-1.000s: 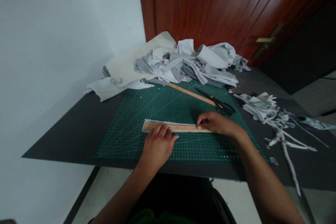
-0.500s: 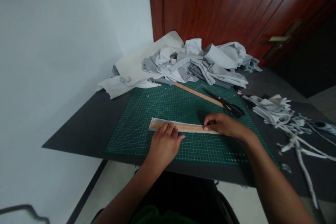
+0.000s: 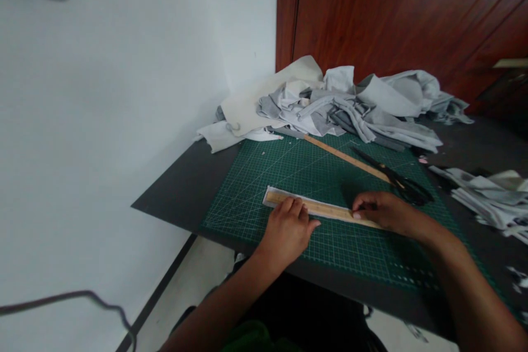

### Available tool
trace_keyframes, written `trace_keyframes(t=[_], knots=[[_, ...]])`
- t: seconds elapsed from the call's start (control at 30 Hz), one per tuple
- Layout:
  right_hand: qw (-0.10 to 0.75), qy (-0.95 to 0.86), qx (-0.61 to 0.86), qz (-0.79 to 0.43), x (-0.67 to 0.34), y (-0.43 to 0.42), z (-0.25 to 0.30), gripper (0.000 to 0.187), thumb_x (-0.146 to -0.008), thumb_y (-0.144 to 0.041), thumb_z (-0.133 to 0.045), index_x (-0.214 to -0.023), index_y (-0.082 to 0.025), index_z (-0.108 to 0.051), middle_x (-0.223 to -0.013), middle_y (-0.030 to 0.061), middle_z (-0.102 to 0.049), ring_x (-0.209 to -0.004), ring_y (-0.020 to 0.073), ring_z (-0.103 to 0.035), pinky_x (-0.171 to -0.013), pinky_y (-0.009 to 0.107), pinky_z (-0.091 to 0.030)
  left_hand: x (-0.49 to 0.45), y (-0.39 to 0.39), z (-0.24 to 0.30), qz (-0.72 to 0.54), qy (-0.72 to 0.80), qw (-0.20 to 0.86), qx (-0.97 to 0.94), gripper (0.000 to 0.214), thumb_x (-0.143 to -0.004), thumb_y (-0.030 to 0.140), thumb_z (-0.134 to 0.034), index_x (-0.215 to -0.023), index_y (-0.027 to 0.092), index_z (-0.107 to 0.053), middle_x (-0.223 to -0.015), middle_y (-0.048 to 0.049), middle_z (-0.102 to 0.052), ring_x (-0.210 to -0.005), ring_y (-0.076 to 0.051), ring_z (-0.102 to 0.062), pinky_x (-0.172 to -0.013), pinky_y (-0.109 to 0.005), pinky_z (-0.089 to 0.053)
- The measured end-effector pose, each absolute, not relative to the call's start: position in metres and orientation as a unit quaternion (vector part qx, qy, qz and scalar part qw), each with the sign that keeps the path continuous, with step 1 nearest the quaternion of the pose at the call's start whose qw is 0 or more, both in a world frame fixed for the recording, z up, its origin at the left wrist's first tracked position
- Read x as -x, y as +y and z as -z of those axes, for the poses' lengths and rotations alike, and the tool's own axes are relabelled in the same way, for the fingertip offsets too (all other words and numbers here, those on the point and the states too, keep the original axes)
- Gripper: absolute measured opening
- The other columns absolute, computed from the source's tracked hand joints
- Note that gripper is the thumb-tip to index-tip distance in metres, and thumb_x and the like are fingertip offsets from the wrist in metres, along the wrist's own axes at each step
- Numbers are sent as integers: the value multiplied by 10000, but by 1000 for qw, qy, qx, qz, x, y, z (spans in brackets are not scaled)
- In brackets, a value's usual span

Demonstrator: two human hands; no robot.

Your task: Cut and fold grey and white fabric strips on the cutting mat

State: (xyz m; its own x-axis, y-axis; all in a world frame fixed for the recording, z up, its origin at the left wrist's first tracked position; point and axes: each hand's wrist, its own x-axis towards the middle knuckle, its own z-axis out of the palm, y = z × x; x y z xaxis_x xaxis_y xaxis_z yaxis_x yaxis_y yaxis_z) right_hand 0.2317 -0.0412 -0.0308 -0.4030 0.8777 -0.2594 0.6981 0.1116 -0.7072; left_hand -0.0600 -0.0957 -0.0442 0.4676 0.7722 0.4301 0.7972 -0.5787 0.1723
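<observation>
A wooden ruler (image 3: 330,209) lies along a narrow strip of pale fabric (image 3: 268,190) on a green cutting mat (image 3: 256,231). My left hand (image 3: 287,228) rests on the ruler near its left end, fingers laid across it and thumb stretched to the side. Towards the ruler's right part, my right hand (image 3: 383,212) is closed, its fingers curled and fingertips pinched together at the ruler's surface. What these fingertips hold, if anything, is hidden. Beyond my right hand lie black scissors (image 3: 402,181), their handles close to my knuckles.
A second wooden ruler (image 3: 346,157) lies slantwise on the mat, reaching the scissors. Heaped pale and grey fabric (image 3: 322,102) covers the table's back by the wall and red-brown door (image 3: 391,16). More fabric pieces (image 3: 490,198) lie at the right. The dark table (image 3: 181,192) borders the mat.
The whole view has swung to the left, so the table and hands appear farther right. Both hands keep their places on the ruler and fabric strip.
</observation>
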Motion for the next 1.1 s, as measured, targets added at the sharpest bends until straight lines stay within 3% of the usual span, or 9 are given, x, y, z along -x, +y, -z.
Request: trace_keyframes(t=[0.47,1.1], knots=[[108,-729,541,-405,-229,-42,26,332,-773,-539,-692,-766,-210,-738,-662,-1,-607,-607,164,-502,-554,268,-354,60,-96,45,236,-453,41,859,322,-947,429,-657,-971,118,-736,-1071,-124,-714,-1070,-282,-629,-918,-425,-562],[112,-733,533,-407,-236,-42,33,327,-838,-535,-675,-811,-215,-734,-701,2,-610,-644,173,-522,-566,270,-375,59,-97,44,240,-458,42,855,340,-936,438,-671,-965,105,-731,-1052,-122,-709,-1064,-280,-629,-905,-411,-560]])
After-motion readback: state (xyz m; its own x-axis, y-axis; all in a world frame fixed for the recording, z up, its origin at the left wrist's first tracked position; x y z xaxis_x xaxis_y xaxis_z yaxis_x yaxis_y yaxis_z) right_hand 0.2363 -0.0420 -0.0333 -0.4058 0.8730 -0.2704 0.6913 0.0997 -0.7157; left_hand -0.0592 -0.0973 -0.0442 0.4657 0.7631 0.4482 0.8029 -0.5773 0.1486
